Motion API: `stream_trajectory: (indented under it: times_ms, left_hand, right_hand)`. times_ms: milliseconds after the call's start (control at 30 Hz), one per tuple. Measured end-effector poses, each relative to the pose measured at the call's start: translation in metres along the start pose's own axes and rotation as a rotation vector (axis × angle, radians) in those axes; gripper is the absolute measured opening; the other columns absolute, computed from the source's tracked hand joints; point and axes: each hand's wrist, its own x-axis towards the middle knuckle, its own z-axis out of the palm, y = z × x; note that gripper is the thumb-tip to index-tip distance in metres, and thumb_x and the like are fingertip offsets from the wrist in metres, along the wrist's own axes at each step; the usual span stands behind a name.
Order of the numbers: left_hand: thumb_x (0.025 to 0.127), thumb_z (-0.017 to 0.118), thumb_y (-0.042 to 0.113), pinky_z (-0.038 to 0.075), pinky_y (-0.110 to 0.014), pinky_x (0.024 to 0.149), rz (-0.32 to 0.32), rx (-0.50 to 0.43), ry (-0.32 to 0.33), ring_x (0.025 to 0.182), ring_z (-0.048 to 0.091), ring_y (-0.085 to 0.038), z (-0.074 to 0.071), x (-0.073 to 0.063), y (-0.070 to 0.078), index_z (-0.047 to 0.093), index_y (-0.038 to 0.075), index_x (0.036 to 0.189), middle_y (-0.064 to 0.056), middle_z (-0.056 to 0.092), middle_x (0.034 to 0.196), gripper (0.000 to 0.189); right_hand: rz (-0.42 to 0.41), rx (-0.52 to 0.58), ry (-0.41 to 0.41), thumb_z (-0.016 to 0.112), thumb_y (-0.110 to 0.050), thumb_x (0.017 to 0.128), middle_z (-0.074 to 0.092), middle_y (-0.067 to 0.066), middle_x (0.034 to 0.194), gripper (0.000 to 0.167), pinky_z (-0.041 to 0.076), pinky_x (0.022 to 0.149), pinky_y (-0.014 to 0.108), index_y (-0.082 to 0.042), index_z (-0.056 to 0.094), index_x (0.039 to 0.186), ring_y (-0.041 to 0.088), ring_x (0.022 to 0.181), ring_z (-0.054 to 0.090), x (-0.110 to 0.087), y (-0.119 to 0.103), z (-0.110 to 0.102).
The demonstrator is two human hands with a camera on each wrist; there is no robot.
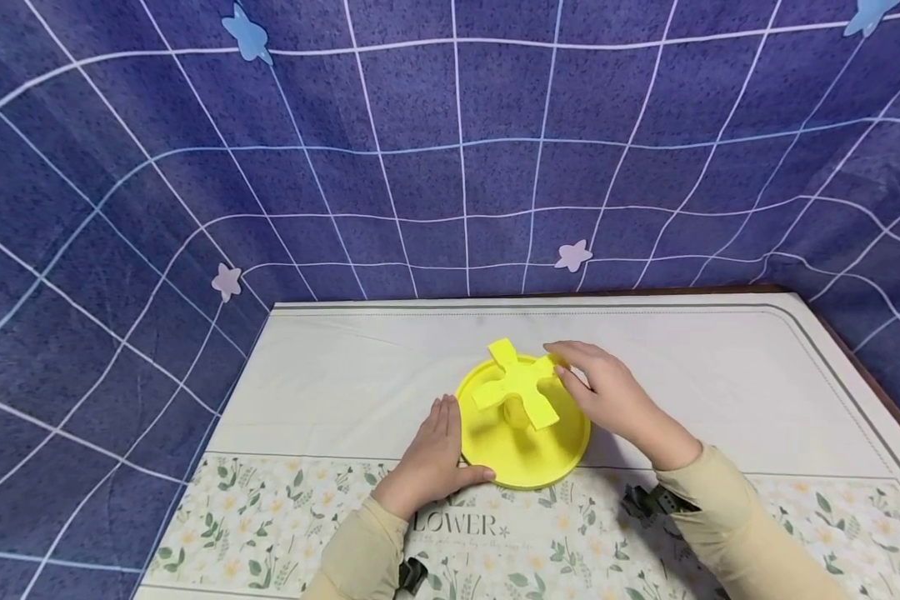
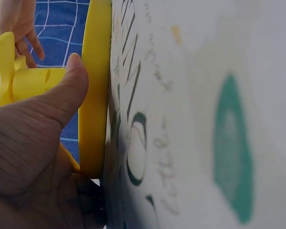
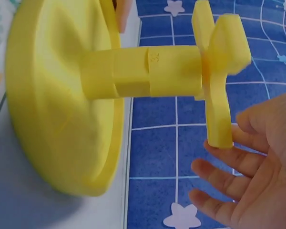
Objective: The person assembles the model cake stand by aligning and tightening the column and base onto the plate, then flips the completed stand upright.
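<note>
A yellow plastic piece stands on the table, made of a round raised-rim base (image 1: 521,467), a short stepped post (image 3: 133,71) and a four-armed cross top (image 1: 519,382). My left hand (image 1: 435,454) holds the base at its near left rim; in the left wrist view its thumb (image 2: 71,88) lies against the rim, and the other fingers are partly hidden. My right hand (image 1: 607,387) is at the far right arm of the cross. In the right wrist view, its fingers (image 3: 224,181) are loosely bent, touching or nearly touching that arm's end.
The table is covered by a white cloth (image 1: 360,375) with a floral printed band (image 1: 285,517) along the near side. Behind it and to both sides hangs a blue curtain (image 1: 420,183) with white grid lines and stars. A dark wrist mount (image 1: 652,500) sits under the right sleeve.
</note>
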Motion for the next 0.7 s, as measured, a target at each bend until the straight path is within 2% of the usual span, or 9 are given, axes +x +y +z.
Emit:
stream_trajectory:
  times_ms: [300, 533, 700]
  left_hand:
    - [0.084, 0.064, 0.062, 0.010, -0.046, 0.119, -0.008, 0.009, -0.007, 0.147, 0.000, -0.038, 0.000, 0.001, 0.000, 0.003, -0.011, 0.151, -0.027, 0.000, 0.159, 0.116]
    - [0.084, 0.064, 0.062, 0.011, -0.046, 0.119, -0.018, 0.013, -0.011, 0.147, 0.000, -0.038, 0.001, 0.001, 0.000, 0.002, -0.010, 0.152, -0.027, 0.000, 0.159, 0.116]
    - [0.085, 0.064, 0.061, 0.011, -0.047, 0.119, -0.010, 0.021, -0.007, 0.147, 0.001, -0.039, 0.002, 0.001, 0.000, 0.003, -0.011, 0.151, -0.028, 0.001, 0.158, 0.116]
  right_hand:
    - [-0.018, 0.049, -0.020, 0.063, -0.004, 0.094, 0.063, 0.014, 0.127, 0.039, 0.047, 0.097, 0.052, 0.000, 0.059, 0.133, 0.033, 0.119, 0.056, -0.022, 0.003, -0.008]
    - [-0.008, 0.047, -0.029, 0.070, -0.013, 0.091, 0.065, 0.008, 0.120, 0.040, 0.052, 0.089, 0.048, -0.002, 0.063, 0.128, 0.028, 0.109, 0.061, -0.031, -0.003, -0.006]
    - [-0.009, 0.001, -0.027, 0.076, -0.021, 0.086, 0.067, 0.002, 0.111, 0.041, 0.054, 0.076, 0.038, -0.005, 0.067, 0.123, 0.019, 0.098, 0.062, -0.034, -0.010, -0.002]
